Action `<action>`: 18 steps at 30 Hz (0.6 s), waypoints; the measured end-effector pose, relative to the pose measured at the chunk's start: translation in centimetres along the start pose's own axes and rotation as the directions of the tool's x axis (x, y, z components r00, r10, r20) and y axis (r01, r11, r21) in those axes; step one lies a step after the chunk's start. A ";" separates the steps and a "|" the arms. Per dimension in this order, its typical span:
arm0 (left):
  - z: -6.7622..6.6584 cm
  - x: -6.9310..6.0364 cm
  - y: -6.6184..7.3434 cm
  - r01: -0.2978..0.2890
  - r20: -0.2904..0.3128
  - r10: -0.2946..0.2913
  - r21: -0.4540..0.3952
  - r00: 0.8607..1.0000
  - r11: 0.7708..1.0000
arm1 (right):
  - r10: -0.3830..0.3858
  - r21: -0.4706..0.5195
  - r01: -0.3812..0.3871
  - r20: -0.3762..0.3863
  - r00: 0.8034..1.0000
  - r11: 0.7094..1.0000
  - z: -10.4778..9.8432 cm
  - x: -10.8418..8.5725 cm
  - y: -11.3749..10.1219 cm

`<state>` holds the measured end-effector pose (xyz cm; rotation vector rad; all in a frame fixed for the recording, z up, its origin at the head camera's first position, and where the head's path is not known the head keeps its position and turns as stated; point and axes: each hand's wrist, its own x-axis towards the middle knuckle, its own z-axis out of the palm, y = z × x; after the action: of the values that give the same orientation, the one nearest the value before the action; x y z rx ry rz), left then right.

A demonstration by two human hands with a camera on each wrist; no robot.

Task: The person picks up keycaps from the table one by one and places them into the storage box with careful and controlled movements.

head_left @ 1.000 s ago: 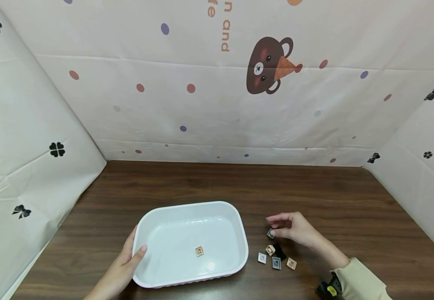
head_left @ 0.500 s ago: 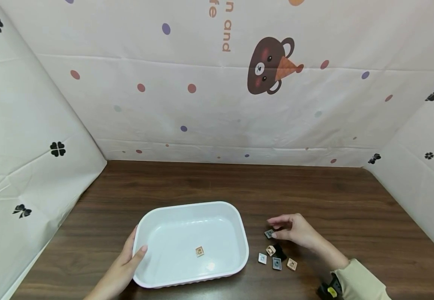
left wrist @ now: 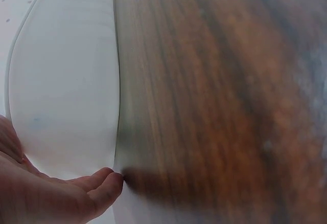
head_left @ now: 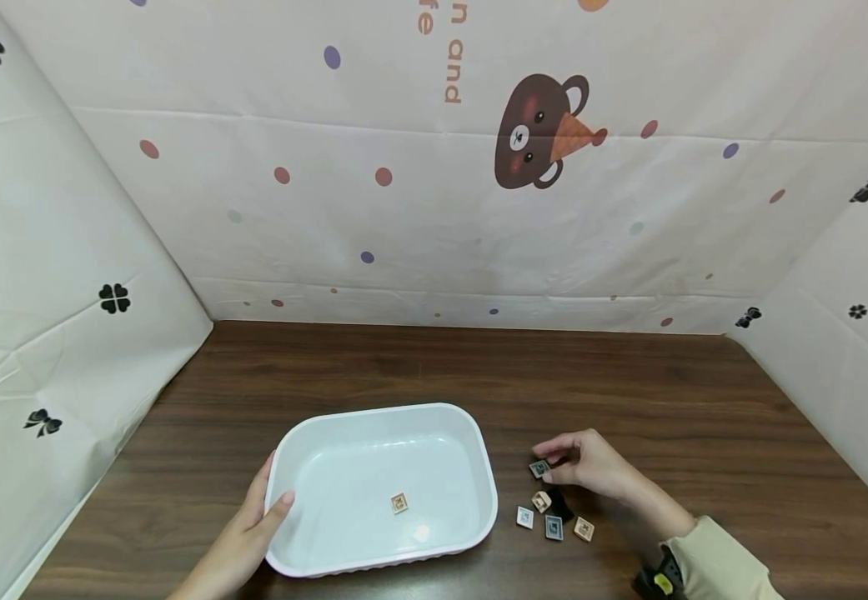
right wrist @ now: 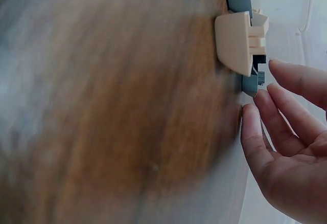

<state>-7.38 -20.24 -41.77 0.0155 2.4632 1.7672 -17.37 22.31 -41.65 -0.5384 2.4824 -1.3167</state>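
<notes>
A white plastic tray (head_left: 343,475) lies on the wooden table with one upturned beige keycap (head_left: 399,502) inside. My left hand (head_left: 252,525) holds the tray's left end, thumb over the rim; in the left wrist view its fingertips are low on the outer wall. Right of the tray, my right hand (head_left: 587,462) pinches a dark grey keycap (head_left: 539,469) at table level. Nearer me lie two beige keycaps, one tilted (head_left: 542,501) and one flat (head_left: 584,529), plus a white keycap (head_left: 525,517), a blue-grey keycap (head_left: 554,527) and a black piece (head_left: 559,503).
White printed cloth walls (head_left: 434,233) enclose the table (head_left: 403,358) at the back and both sides. Bare wood runs behind the tray and right of the right forearm. A black wrist device (head_left: 660,575) sits by the right sleeve (head_left: 722,562).
The dark grey keycap has shifted slightly left, and my right thumb has moved from over it to its right edge. The left hand and tray stay in place.
</notes>
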 end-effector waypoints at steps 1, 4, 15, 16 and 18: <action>0.0 0.0 0.0 0.000 -0.001 0.000 -0.001 1.000 1.000 | 0.004 -0.004 -0.004 0.002 1.000 1.000 0.0 0.0 0.0; 0.0 0.0 0.0 0.000 -0.002 0.000 -0.004 1.000 1.000 | 0.018 -0.030 -0.018 0.005 1.000 0.999 0.1 0.2 0.0; 0.0 0.0 -0.2 -0.005 -0.006 0.005 0.006 1.000 1.000 | 0.028 -0.081 -0.026 0.018 0.999 0.996 0.3 0.5 -0.2; 0.0 0.0 -0.2 -0.008 -0.008 0.008 0.009 1.000 1.000 | 0.027 -0.084 -0.026 0.018 0.999 0.996 0.3 0.5 -0.3; 0.0 0.0 -0.2 -0.012 -0.009 0.012 0.011 1.000 1.000 | 0.024 -0.097 -0.023 0.013 1.000 0.995 0.4 0.5 -0.3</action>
<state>-7.41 -20.27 -41.99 0.0232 2.4845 1.7625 -17.64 21.66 -41.66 -0.5369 2.5428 -1.1850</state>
